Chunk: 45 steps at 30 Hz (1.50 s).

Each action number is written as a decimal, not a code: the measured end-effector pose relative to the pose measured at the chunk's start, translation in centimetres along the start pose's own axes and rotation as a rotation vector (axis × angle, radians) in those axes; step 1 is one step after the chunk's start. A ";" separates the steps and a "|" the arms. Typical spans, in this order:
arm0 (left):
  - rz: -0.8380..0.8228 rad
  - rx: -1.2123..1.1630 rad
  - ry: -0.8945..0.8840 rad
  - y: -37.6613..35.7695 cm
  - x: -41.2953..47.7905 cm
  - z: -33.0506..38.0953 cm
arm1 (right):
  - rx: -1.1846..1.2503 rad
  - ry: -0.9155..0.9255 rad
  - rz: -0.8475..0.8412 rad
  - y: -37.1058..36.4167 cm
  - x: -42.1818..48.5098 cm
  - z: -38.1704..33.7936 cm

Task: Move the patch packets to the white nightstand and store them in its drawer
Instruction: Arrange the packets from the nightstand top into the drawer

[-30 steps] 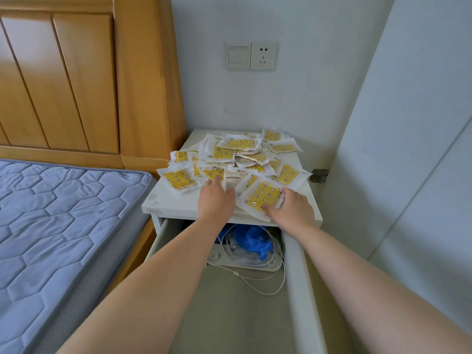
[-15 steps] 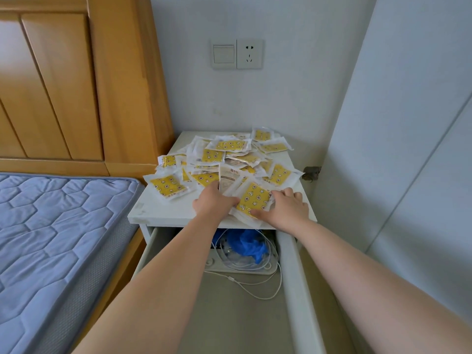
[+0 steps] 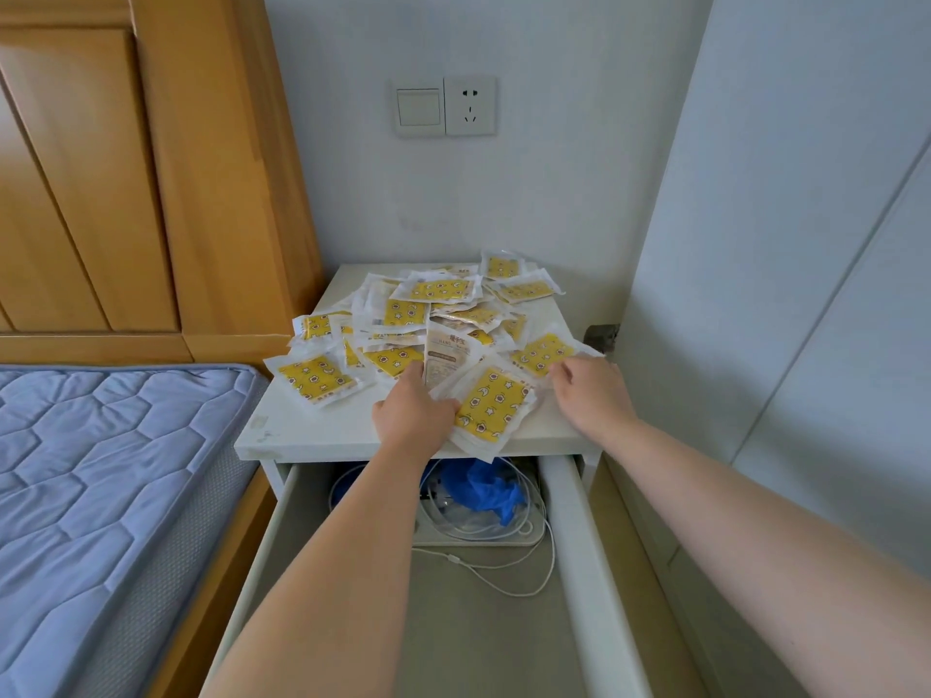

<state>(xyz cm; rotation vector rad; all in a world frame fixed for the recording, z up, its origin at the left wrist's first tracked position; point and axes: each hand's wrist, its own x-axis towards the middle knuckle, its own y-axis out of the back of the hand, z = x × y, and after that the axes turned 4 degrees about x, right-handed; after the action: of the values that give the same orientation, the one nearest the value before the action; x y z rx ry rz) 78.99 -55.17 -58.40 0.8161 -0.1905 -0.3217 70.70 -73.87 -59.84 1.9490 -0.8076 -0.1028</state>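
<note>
Risk: the front packet point(image 3: 491, 403) overhangs the white nightstand point(image 3: 312, 430) edge; a sweep may send it past the open drawer point(image 3: 569, 521).
Cause: slick, overlapping patch packets point(image 3: 438, 314) slide apart.
Packets: heaped on top, none seen in the drawer.
Left hand point(image 3: 410, 415): fingers reach into the pile, thumb at the front packet; I cannot tell whether it grips.
Right hand point(image 3: 592, 395): just right of that packet, loosely spread, holding nothing.
</note>
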 end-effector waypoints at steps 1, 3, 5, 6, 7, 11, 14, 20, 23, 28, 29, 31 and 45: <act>-0.002 0.005 -0.001 0.0 -0.1 0.0 | 0.051 -0.001 0.055 0.0 -0.2 0.1; -0.007 0.009 -0.001 0.1 -0.1 0.1 | 0.132 -0.010 0.134 0.2 -0.3 0.3; -0.012 0.012 -0.001 0.1 -0.1 0.1 | 0.109 -0.051 0.191 0.3 0.8 0.7; -0.012 0.019 -0.002 0.1 -0.1 0.1 | 0.096 -0.092 0.190 0.4 1.5 0.8; -0.012 0.028 -0.004 0.1 -0.1 0.1 | 0.097 -0.149 0.174 0.5 2.3 1.0; -0.016 0.040 -0.015 -0.1 0.2 -0.2 | 0.134 -0.423 -0.013 0.3 4.0 1.1; -0.019 0.037 -0.021 -0.1 0.3 -0.3 | 0.334 -0.569 -0.071 0.6 4.4 0.7; -0.027 0.056 -0.027 -0.1 0.2 -0.2 | 0.722 -0.797 -0.049 1.5 3.6 2.0; -0.039 0.049 -0.031 0.1 0.1 -0.2 | 0.649 -0.593 0.167 2.2 2.0 1.4; -0.059 0.031 -0.029 0.3 -0.1 -0.1 | 1.249 -0.570 0.223 3.7 0.7 0.2; -0.063 0.026 -0.026 0.4 -0.1 -0.1 | 1.375 -0.565 0.140 3.5 0.5 -0.3; -0.072 0.006 -0.017 0.5 0.0 -0.1 | 1.284 -0.572 -0.040 2.3 -0.3 -1.4; -0.213 -0.426 -0.025 2.2 -0.2 -0.9 | 0.436 -0.332 -0.163 0.4 -2.4 -5.7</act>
<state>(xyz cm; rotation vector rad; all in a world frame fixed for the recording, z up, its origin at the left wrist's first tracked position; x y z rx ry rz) 79.48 -53.10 -57.40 0.4103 -0.0531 -0.5520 70.89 -68.28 -57.28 2.4505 -0.9424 -0.3834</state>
